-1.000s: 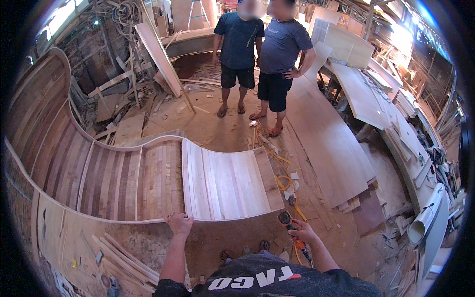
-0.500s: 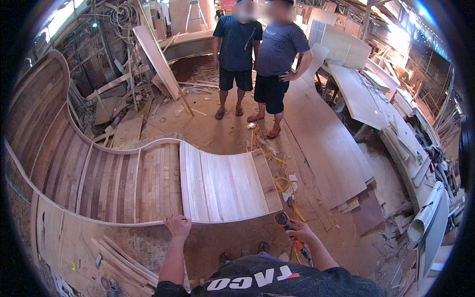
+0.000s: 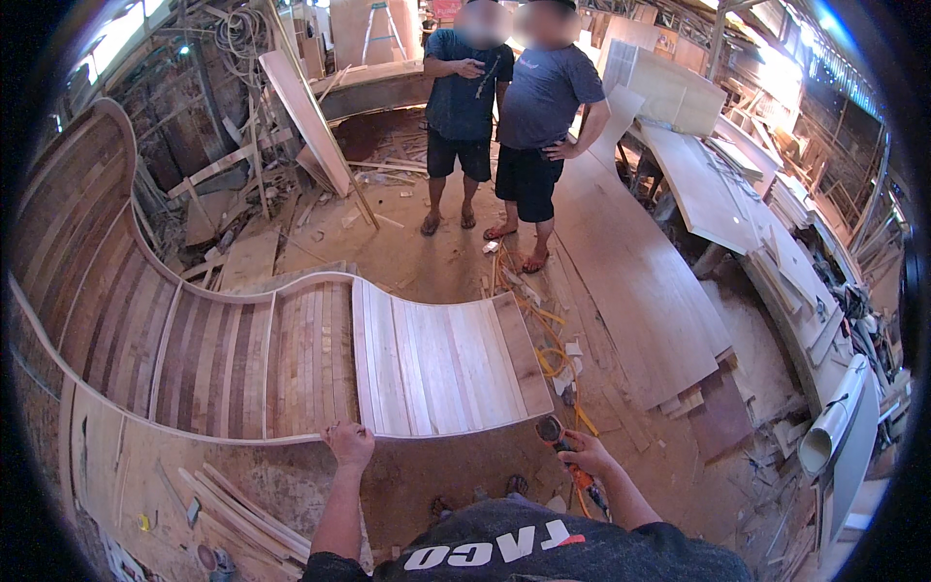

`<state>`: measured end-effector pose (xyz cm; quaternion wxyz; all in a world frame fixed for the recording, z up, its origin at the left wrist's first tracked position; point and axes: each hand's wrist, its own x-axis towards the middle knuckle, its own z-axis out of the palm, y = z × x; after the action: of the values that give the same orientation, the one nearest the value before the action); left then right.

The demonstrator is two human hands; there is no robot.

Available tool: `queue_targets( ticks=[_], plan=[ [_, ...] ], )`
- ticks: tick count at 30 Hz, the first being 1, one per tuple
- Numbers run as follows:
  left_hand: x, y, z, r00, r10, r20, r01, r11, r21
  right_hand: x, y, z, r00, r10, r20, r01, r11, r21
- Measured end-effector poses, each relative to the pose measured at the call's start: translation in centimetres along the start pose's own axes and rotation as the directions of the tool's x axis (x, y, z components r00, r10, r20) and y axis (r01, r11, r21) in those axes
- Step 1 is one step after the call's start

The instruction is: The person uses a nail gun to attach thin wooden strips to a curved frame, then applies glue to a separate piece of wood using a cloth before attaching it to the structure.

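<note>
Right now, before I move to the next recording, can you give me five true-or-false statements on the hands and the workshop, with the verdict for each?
1. The left hand is at the near edge of the curved slatted panel. True.
2. The right hand is empty. False: it holds a power tool with an orange body.
3. The panel's right-hand section looks paler than the rest. True.
4. The person in the grey shirt has both arms raised overhead. False: one hand is at the waist.
5. A large pale tube lies on the right side of the view. True.
</note>
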<state>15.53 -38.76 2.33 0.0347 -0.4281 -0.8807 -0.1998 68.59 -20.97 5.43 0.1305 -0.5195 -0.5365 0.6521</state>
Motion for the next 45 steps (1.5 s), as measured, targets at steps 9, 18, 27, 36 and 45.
queue_targets(
  ticks=[9,18,27,36,45],
  plan=[
    [-0.5,0.4,-1.6,0.999,0.042,0.027,-0.040,0.998,-0.056,-1.1,-2.6,1.3,1.000,0.017,-0.007,-0.017,1.000,0.008],
    [-0.6,-0.4,-1.9,0.976,0.208,0.063,-0.204,0.976,-0.072,-1.1,-2.3,1.1,1.000,0.012,-0.017,-0.012,1.000,0.017],
    [-0.4,-2.6,-0.4,0.967,0.202,0.152,-0.180,0.973,-0.147,-1.1,-2.0,1.1,0.999,0.039,-0.011,-0.038,0.998,0.058],
    [-0.3,-1.4,-0.9,0.980,0.155,0.127,-0.143,0.984,-0.103,0.0,-1.5,1.1,1.000,-0.006,-0.002,0.006,0.999,0.034],
    [0.4,-1.5,-0.7,0.960,0.225,0.168,-0.213,0.973,-0.085,0.6,-1.0,0.9,1.000,-0.013,-0.004,0.013,0.998,0.056]
  ],
)
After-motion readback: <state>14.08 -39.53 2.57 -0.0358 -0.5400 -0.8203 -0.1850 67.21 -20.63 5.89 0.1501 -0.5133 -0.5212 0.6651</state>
